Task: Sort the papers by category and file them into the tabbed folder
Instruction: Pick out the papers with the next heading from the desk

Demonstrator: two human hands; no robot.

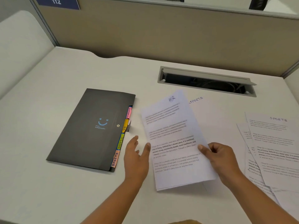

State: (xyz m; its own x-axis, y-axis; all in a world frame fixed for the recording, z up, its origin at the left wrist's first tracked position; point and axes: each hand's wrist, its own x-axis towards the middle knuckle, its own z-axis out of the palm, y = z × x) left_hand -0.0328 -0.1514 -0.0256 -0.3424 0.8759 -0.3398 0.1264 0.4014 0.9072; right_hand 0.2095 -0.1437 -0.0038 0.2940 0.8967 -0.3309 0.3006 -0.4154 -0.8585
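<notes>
The right hand (pixel 216 157) pinched a few sheets (pixel 174 139) by their right edge, thumb on top, tilted above the desk (pixel 64 183). The left hand (pixel 137 156) was open, fingers straight, between the sheets and the closed folder (pixel 93 128) to its left. More papers (pixel 275 151) lay spread at right

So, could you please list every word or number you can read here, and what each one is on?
"112": blue sign
"FINANCE": pink folder tab
"HR": orange tab
"ADMIN": green tab
"SPORTS": peach tab
"HR", blurred: held sheet
"SPORTS": sheet behind it
"SPORTS": right pile's top sheet
Too small: print on folder, sheets' paragraphs
</notes>
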